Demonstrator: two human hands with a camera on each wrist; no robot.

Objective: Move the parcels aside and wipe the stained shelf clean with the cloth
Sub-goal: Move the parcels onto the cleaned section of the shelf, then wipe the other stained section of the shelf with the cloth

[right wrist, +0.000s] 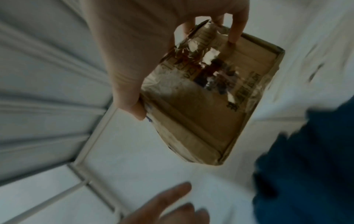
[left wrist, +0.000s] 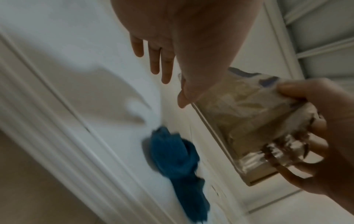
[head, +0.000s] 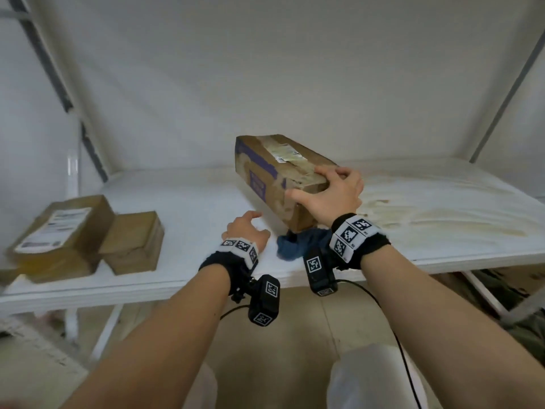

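A long taped cardboard parcel is tilted over the white shelf. My right hand grips its near end, thumb on one side and fingers over the top; the right wrist view shows the same hold on the parcel. A crumpled blue cloth lies on the shelf just under that raised end. My left hand hovers left of the parcel, its fingers straight and holding nothing. Yellow-brown stains streak the shelf's right half.
Two smaller cardboard parcels sit side by side at the shelf's left end. A white wall backs the shelf, with grey uprights at the sides. Boxes show below the shelf at the right.
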